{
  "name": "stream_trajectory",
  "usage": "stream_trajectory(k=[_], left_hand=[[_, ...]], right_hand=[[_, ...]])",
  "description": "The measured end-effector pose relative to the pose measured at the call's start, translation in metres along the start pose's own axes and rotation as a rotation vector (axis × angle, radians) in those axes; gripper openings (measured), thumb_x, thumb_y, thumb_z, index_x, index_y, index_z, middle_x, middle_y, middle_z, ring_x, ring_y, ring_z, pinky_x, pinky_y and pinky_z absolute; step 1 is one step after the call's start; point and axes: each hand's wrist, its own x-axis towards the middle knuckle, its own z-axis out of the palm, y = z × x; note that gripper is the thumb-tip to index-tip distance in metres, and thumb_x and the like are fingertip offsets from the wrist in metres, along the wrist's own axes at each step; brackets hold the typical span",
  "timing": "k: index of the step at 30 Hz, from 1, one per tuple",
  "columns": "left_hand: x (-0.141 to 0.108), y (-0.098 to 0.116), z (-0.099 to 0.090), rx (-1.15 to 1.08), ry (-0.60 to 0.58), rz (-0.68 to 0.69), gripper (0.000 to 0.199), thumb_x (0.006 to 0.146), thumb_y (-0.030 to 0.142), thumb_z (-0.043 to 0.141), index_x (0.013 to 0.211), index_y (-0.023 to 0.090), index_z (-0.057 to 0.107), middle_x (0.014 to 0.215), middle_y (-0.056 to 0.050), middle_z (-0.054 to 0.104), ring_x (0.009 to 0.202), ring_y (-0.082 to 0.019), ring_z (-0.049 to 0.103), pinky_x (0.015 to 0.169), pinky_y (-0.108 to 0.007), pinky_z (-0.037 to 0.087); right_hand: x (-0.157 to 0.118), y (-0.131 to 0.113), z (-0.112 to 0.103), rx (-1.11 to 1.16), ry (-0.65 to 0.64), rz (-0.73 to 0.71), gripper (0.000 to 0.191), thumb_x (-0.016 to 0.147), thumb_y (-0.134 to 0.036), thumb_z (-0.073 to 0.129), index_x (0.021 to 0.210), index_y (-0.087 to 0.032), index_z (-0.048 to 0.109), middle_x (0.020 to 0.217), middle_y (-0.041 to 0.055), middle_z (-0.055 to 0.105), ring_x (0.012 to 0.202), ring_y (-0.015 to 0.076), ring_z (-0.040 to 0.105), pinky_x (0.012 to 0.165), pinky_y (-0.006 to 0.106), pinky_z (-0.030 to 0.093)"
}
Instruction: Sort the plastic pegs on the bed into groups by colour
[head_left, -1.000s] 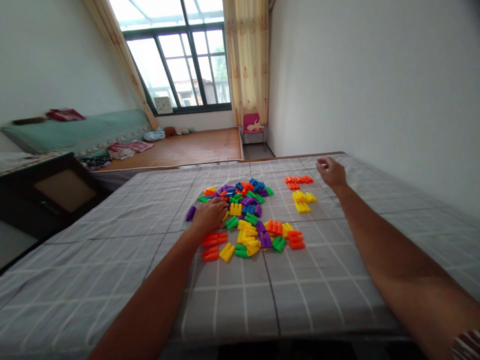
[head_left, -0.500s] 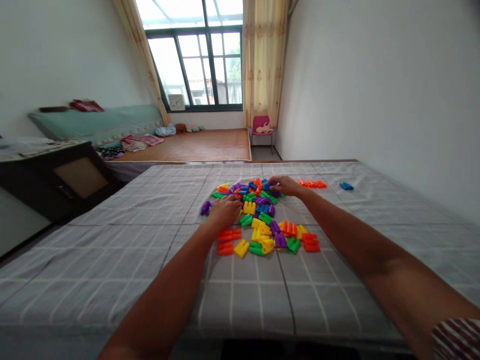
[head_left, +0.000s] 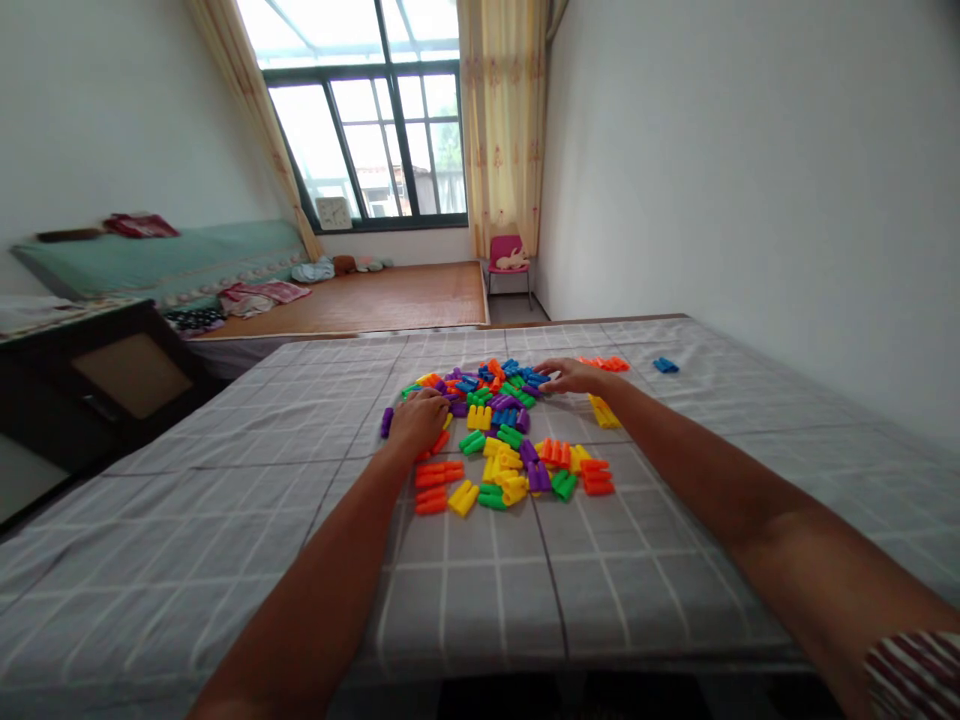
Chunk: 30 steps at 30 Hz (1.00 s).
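A heap of plastic building blocks, each like short joined tubes, lies on the grey checked cloth point(head_left: 225, 480). My left hand point(head_left: 421, 418) rests palm down over the heap's left side, fingers stretched, covering some pieces. At the far right edge of the heap is my right hand point(head_left: 568, 377), thumb and fingers apart beside blue blocks point(head_left: 533, 379); whether it touches them is unclear. Between the hands are a yellow block point(head_left: 479, 417) and purple blocks point(head_left: 508, 403). Nearer to me lie orange blocks point(head_left: 431, 500), a green block point(head_left: 564, 486) and a purple block point(head_left: 538, 476).
Beyond my right hand, a row of orange blocks point(head_left: 611, 364) and a separate blue block point(head_left: 665, 366) lie on the cloth. A yellow block point(head_left: 603, 412) sits beside my right forearm. A dark cabinet point(head_left: 112, 375) stands left, a white wall point(head_left: 750, 180) right.
The view has shifted, so the scene sits further left. Against the heap, my right hand has moved right and my left hand slightly left. A yellow block now shows beside my right forearm.
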Motion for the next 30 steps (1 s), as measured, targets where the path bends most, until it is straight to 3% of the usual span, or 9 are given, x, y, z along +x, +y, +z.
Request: stream_trajectory(k=[5,9,14,18,22,26,30], left_hand=[[0.002,-0.01,0.0,0.005,0.029,-0.022,0.032,0.089,0.033,0.044,0.1,0.025,0.073,0.116,-0.005,0.067,0.11,-0.022,0.058,0.097,-0.035,0.045],[0.003,-0.015,0.001,-0.014,0.042,-0.02,0.033,0.088,0.033,0.044,0.099,0.025,0.073,0.117,-0.005,0.068,0.108,-0.022,0.06,0.096,-0.035,0.047],[0.004,-0.02,0.006,-0.047,0.04,-0.006,0.032,0.087,0.032,0.044,0.098,0.026,0.073,0.116,-0.004,0.068,0.107,-0.021,0.06,0.097,-0.035,0.047],[0.005,-0.025,0.01,-0.041,0.026,-0.005,0.035,0.088,0.035,0.041,0.1,0.025,0.072,0.117,-0.005,0.067,0.109,-0.021,0.06,0.098,-0.035,0.046],[0.005,-0.027,0.011,-0.03,0.013,-0.006,0.036,0.088,0.036,0.04,0.1,0.025,0.072,0.119,-0.005,0.066,0.11,-0.022,0.059,0.099,-0.035,0.046],[0.005,-0.027,0.01,-0.021,0.002,0.002,0.037,0.088,0.036,0.04,0.101,0.024,0.072,0.118,-0.005,0.067,0.11,-0.022,0.06,0.099,-0.035,0.046],[0.005,-0.028,0.011,-0.014,-0.01,0.005,0.037,0.088,0.037,0.039,0.102,0.025,0.072,0.119,-0.005,0.067,0.111,-0.022,0.059,0.098,-0.035,0.047]], right_hand=[[0.007,-0.001,0.003,-0.137,0.121,-0.096,0.037,0.062,-0.02,0.08,0.099,-0.018,0.072,0.102,0.006,0.072,0.085,0.0191,0.067,0.079,0.031,0.054],[0.005,0.018,-0.036,-0.043,0.343,-0.124,0.039,0.061,-0.025,0.079,0.098,-0.016,0.07,0.098,0.0065,0.073,0.086,0.0197,0.067,0.08,0.033,0.054],[-0.024,0.088,-0.123,0.017,0.863,0.049,0.042,0.059,-0.027,0.079,0.096,-0.014,0.066,0.099,0.0102,0.072,0.088,0.0208,0.067,0.081,0.035,0.053],[-0.057,0.153,-0.159,-0.108,1.139,0.292,0.039,0.061,-0.032,0.076,0.093,-0.013,0.066,0.1,0.0139,0.072,0.09,0.0243,0.067,0.083,0.038,0.052],[-0.074,0.18,-0.157,-0.207,1.165,0.386,0.039,0.064,-0.037,0.073,0.094,-0.014,0.067,0.099,0.0139,0.072,0.091,0.0262,0.067,0.084,0.039,0.051],[-0.075,0.176,-0.152,-0.274,1.1,0.366,0.039,0.068,-0.04,0.07,0.097,-0.014,0.068,0.099,0.0129,0.072,0.09,0.0246,0.067,0.083,0.036,0.051],[-0.076,0.174,-0.152,-0.39,0.957,0.384,0.035,0.068,-0.04,0.07,0.094,-0.016,0.071,0.095,0.0109,0.074,0.089,0.0246,0.068,0.083,0.034,0.051]])
